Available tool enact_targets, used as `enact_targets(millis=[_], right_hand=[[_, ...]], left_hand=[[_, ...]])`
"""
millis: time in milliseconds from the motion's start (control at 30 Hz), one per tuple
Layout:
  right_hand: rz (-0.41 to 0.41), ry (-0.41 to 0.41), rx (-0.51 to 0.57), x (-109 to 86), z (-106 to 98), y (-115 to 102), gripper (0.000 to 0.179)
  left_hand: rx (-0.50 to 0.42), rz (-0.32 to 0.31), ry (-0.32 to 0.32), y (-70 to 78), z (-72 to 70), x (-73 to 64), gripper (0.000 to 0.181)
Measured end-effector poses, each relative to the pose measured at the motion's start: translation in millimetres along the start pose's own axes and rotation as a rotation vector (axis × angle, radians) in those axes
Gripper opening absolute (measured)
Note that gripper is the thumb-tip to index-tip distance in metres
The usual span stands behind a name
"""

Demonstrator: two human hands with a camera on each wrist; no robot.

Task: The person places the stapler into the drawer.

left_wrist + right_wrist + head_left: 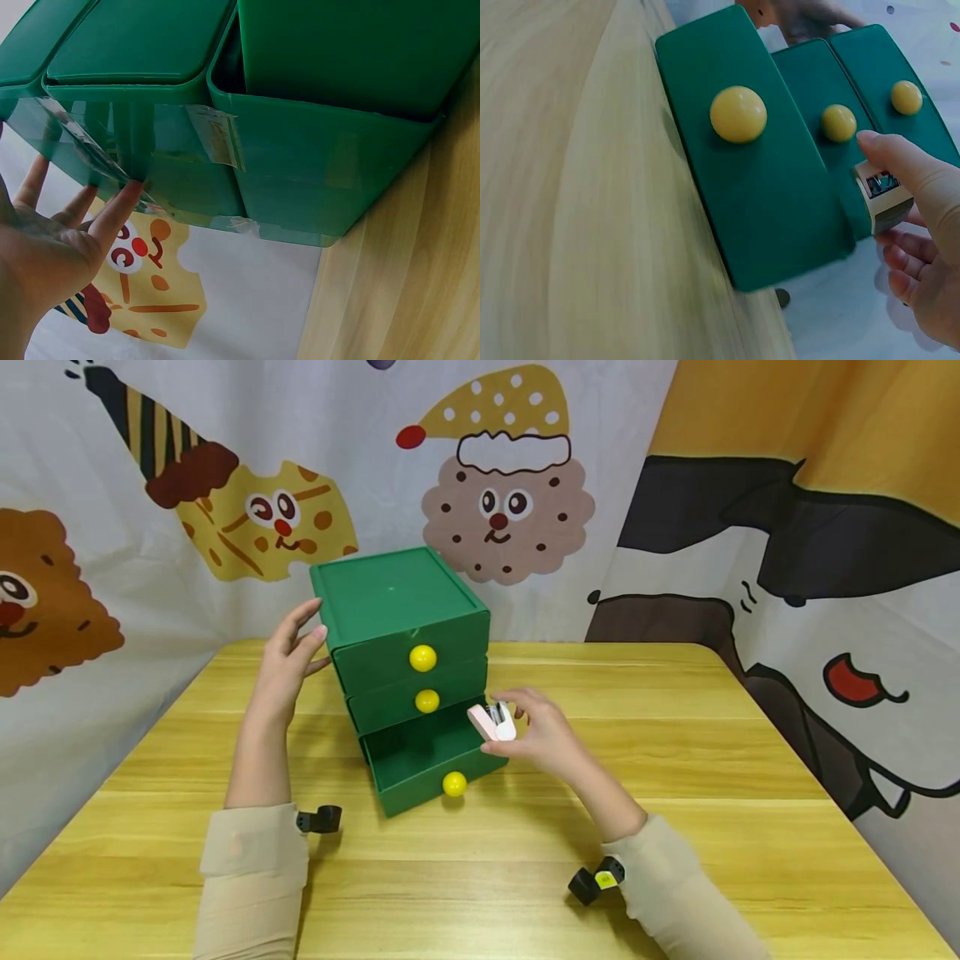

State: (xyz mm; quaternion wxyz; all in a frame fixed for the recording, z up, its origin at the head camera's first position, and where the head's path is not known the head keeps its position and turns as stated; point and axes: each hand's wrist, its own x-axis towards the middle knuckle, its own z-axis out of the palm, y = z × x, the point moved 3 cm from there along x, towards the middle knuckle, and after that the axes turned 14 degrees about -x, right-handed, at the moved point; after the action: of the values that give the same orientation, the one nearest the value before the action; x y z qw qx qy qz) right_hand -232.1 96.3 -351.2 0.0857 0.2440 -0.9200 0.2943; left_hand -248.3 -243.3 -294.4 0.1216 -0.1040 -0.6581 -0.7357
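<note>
A green drawer cabinet (401, 602) with yellow ball knobs stands on the table, its bottom drawer (420, 781) pulled out. The part of that drawer's inside in sight is bare. My left hand (281, 664) rests its fingertips against the cabinet's left side, near the top. In the left wrist view those fingers (116, 217) are spread and fairly straight. Just above the right end of the drawer, my right hand (543, 735) pinches a small pink and white stapler (492, 722) between thumb and fingers. Its metal part (883, 184) shows in the right wrist view.
The wooden table (675, 760) stretches to both sides of the cabinet and in front of it. Behind hangs a cloth (360, 435) printed with cartoon figures. Clear tape (217, 139) runs along the cabinet's side. Each sleeve has a small black camera (321, 820) at the cuff.
</note>
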Motion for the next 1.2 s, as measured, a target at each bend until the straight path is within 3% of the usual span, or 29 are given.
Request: enact_targets(millis=[333, 567, 867, 1200], right_hand=[[-0.013, 0.025, -0.018, 11.9, 23.5, -11.3, 0.070], [0.031, 0.072, -0.025, 13.9, 28.8, -13.1, 0.072], [0.058, 0.040, -0.004, 13.5, 35.7, -9.9, 0.069], [-0.014, 0.113, -0.001, 3.3, 29.7, -17.8, 0.065]], left_hand=[[-0.007, -0.006, 0.003, -0.8, -0.3, -0.2, 0.054], [-0.022, -0.011, 0.002, 0.4, -0.3, 0.8, 0.055], [-0.037, -0.007, -0.008, -0.6, -0.2, 0.8, 0.054], [-0.021, -0.003, -0.014, 0.6, 1.0, 0.0, 0.055]])
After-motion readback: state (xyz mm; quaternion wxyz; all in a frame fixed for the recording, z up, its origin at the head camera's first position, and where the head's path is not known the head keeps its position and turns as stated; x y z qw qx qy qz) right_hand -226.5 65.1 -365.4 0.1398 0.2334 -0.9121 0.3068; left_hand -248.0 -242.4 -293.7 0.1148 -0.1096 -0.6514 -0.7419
